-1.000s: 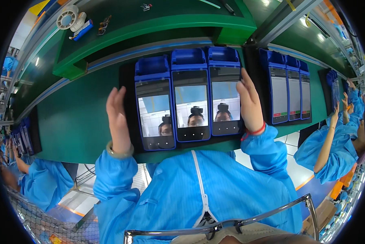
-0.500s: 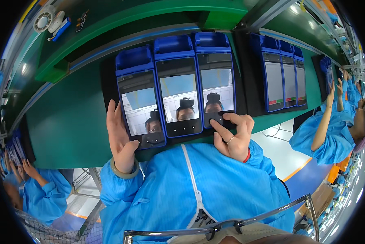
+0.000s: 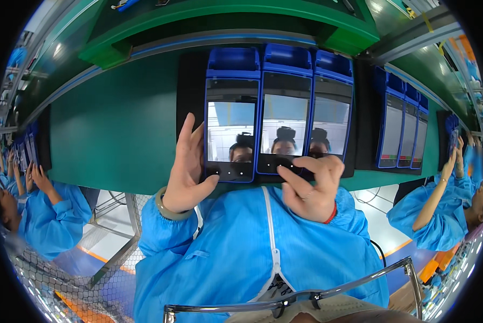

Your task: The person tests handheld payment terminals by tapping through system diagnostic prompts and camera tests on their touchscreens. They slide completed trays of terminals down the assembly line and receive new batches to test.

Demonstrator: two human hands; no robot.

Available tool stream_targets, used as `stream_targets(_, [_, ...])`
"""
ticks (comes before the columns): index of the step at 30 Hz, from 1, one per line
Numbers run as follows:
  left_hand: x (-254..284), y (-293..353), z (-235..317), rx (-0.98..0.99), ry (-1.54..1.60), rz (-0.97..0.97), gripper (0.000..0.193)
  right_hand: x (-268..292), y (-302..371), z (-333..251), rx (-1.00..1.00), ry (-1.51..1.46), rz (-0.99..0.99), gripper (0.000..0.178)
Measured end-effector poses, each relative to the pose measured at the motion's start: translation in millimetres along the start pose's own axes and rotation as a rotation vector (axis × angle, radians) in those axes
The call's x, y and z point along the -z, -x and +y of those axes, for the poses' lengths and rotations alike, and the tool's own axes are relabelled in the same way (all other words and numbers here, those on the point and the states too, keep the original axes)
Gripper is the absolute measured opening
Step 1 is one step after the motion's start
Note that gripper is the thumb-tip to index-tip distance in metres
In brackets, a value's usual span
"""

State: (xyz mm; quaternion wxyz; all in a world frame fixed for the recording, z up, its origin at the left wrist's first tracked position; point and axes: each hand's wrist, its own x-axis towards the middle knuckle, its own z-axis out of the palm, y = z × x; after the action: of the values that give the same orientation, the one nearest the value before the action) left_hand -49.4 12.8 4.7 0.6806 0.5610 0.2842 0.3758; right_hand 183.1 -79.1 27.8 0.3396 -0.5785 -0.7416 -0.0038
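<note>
Three blue-framed handheld terminals lie side by side, screens up: a left one [image 3: 231, 129], a middle one [image 3: 285, 124] and a right one [image 3: 330, 126]. Each has a blue tray-like top end, and its screen shows a bright picture with a head in it. My left hand [image 3: 190, 172] is open along the left terminal's left edge, its thumb by the lower left corner. Over the lower edge of the middle terminal, my right hand [image 3: 314, 185] has its fingers apart and bent, with fingertips at the buttons. It holds nothing and covers the right terminal's lower end.
A black mat [image 3: 190, 81] lies under the terminals on the green table [image 3: 112, 124]. Another group of blue terminals [image 3: 400, 126] lies to the right. A green shelf [image 3: 225, 24] runs along the back. Co-workers in blue [image 3: 53, 215] sit at both sides.
The view has shifted, so the terminals appear further right. My right hand has gone from the right terminal to the middle one. My left hand stays beside the left terminal.
</note>
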Motion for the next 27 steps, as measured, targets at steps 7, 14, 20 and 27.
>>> stream_targets(7, [-3.8,-0.4,1.3,0.022,-0.102,0.046,0.096,24.2,10.7,21.0,-0.073,-0.019,0.059,0.028])
stream_targets(14, [-21.6,4.1,-1.1,-0.055,-0.137,0.185,0.096,28.0,28.3,34.9,-0.174,-0.005,0.124,0.026])
stream_targets(20, [-22.3,5.3,-5.4,-0.071,-0.165,0.234,0.095,28.0,33.4,32.4,-0.235,-0.020,0.099,0.027])
stream_targets(27, [-23.4,4.1,-3.3,-0.044,-0.204,0.234,0.095,21.9,35.6,31.1,-0.225,-0.049,0.090,0.026])
